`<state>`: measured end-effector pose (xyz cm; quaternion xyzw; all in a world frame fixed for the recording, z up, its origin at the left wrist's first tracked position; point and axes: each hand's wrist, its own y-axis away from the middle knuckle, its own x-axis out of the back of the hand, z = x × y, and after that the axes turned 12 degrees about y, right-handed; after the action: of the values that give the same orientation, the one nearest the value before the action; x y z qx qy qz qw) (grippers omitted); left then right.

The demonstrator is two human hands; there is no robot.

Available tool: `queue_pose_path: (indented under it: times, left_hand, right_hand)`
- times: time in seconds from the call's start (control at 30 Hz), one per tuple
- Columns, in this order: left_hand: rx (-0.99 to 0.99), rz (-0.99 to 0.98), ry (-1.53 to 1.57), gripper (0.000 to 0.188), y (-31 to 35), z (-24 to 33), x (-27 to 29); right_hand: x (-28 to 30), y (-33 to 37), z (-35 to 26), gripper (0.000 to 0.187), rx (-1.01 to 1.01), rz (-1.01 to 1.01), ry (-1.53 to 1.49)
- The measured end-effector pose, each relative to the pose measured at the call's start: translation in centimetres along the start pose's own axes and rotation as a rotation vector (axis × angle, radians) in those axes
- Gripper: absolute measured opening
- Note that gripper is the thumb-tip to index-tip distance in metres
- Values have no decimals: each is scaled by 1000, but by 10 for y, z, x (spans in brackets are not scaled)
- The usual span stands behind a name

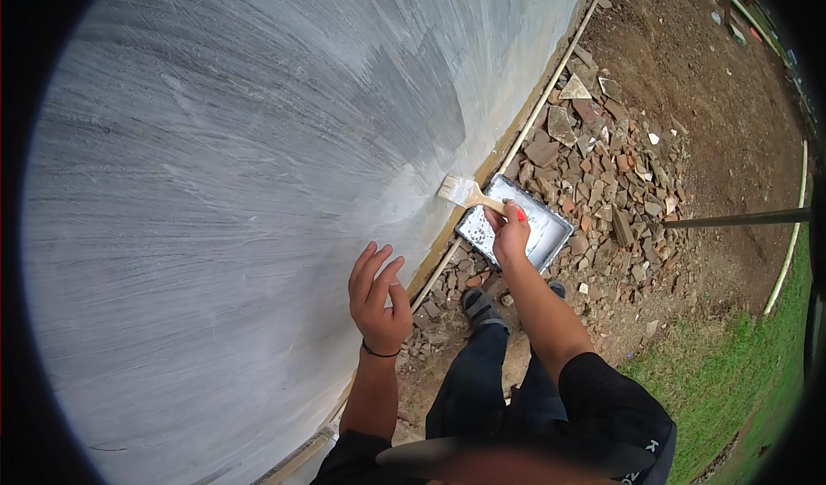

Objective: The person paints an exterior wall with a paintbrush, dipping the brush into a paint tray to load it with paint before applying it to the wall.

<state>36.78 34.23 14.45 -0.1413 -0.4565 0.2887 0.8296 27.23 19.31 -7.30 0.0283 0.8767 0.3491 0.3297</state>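
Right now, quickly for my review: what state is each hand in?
Left hand: open, fingers loosely curved, holding nothing.
Right hand: closed on the handle of a paintbrush.

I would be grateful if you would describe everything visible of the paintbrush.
The paintbrush is broad and flat, with pale bristles and a tan, wooden-looking handle that ends in red. Whitish smears, apparently paint, mark its head. The right hand grips the handle, with the bristles pointing left toward the grey wall. In this view the brush overlaps the paint tray; whether the bristles touch the wall is unclear.
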Motion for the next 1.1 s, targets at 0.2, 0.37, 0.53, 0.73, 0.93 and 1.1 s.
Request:
queue_pose_path:
  times: [0.2, 0.37, 0.53, 0.73, 0.93, 1.1]
  left_hand:
    - [-5, -3, -3, 28, -8, 7, 3]
    - [-34, 1, 33, 28, -19, 11, -9]
    - [-6, -40, 52, 25, -24, 11, -26]
    - [63, -142, 76, 24, -4, -14, -73]
    - [250, -341, 235, 26, 68, -69, -185]
    - [417, -518, 379, 23, 141, -107, -270]
  right_hand:
    - [-59, 30, -45, 23, 155, -69, 195]
    - [-144, 94, -158, 26, 484, -256, 246]
    - [-158, 93, -183, 28, 379, -537, -84]
    - [-51, -12, -49, 23, 36, -339, -241]
    - [108, -102, 50, 26, 4, 69, 205]
    - [232, -98, 87, 29, -23, 213, 530]
